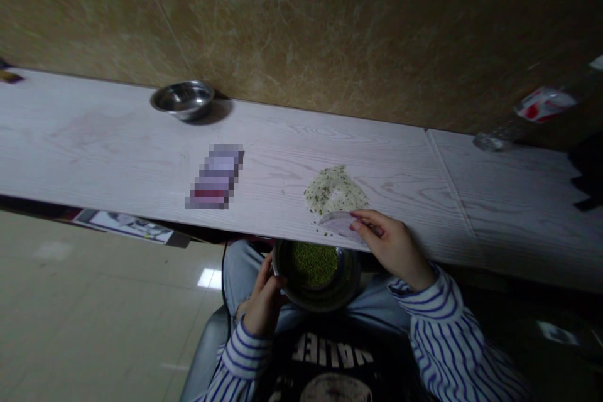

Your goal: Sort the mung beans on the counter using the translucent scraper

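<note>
My left hand (264, 295) grips the rim of a metal bowl (351, 286) on my lap, just below the counter's front edge. Green mung beans (315, 264) cover much of the bowl's bottom. Between the thumb and fingers of my right hand (393, 245) is a clear, half-round plate that looks like a protractor (336, 223). It stands on the counter at the near side of a pile of white rice mixed with green beans (334, 190). A few loose beans lie between the pile and the counter edge.
On the pale wood-grain counter (264, 138), a second metal bowl (183, 100) stands by the wall. A phone-like object (217, 176), blurred out, lies left of the pile. At the far right is a clear plastic bottle (541, 107) with a red and white label.
</note>
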A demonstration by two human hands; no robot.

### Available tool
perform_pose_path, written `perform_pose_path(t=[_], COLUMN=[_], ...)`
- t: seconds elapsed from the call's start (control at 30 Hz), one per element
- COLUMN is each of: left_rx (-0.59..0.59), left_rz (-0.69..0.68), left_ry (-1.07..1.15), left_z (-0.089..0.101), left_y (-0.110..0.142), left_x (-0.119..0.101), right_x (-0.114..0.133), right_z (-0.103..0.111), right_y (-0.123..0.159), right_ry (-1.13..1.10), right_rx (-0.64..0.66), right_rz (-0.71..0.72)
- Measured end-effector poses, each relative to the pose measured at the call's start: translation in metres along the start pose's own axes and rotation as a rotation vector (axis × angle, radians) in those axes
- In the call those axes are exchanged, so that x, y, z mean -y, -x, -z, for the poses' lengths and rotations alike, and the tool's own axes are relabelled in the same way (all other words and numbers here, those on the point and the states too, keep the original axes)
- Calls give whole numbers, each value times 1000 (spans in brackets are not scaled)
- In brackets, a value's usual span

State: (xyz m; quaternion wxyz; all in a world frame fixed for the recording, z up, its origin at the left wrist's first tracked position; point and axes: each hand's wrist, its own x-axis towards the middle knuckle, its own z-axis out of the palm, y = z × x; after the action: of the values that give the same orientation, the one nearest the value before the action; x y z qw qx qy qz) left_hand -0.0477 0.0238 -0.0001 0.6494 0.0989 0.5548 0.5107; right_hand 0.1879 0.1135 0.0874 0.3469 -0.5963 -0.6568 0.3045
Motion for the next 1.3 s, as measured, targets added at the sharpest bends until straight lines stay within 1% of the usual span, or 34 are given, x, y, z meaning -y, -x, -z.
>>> perform_pose_path(t=[0.2,0.33,0.47,0.6,0.73,0.9,1.03,1.17,1.3], left_rx=[-1,1,15,25,25,14,32,37,27], left_rz=[19,10,29,5,0,8,-1,-5,-6], left_ry=[16,24,31,27,42,46,54,42,40], left_z=[0,2,4,5,5,3,3,3,2], left_y=[1,0,-1,-1,0,2,2,0,-1], left_x=[-3,-2,-1,0,-2,-5,-5,-2,-1], right_x=[-3,-2,5,11,12,13,6,-6,-13], right_z=[-1,-1,-4,-3,-3,-9,-8,2,13], right_y=[-7,-7,-9,-10,-9,-11,-12,-14,-16], right_ry=[7,19,49,61,73,82,90,79,68], right_rx=[-55,-1,22,66,58,69,27,-45,-92], right_rz=[-2,11,46,73,80,87,50,-2,-18])
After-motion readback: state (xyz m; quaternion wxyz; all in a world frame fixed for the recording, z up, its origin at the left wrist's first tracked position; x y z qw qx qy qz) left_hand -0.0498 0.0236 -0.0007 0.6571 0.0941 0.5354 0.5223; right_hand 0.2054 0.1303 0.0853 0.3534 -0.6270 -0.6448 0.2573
